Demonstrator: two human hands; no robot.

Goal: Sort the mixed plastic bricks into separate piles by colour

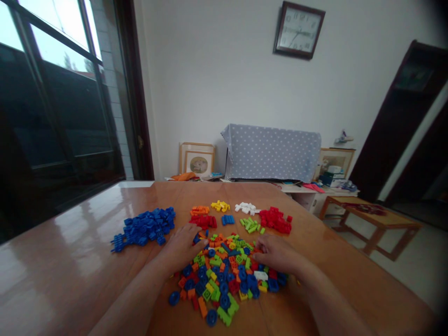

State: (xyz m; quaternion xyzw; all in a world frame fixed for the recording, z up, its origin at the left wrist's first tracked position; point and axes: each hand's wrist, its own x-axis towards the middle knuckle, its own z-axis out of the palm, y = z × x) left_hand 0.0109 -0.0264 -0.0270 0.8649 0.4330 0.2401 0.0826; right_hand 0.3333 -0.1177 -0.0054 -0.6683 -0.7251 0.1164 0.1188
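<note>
A loose heap of mixed toy building bricks [224, 268] in orange, green, blue, red and yellow lies on the table before me, with blue wheel-like rounds among them. My left hand [184, 247] rests at the heap's left edge, fingers forward and thumb apart. Blue pieces show near its thumb. On the right edge is my right hand [275, 252], its fingers curled in towards the bricks. Whatever its fingertips hold, if anything, is hidden. One white brick [261, 275] lies just below that hand.
Sorted piles stand beyond: blue bricks [147, 226], orange bricks [199, 211], dark red bricks [203, 221], yellow bricks [220, 206], blue strips [227, 219], white bricks [246, 207], green bricks [251, 225] and red bricks [276, 220]. The wooden table [87, 275] is glossy.
</note>
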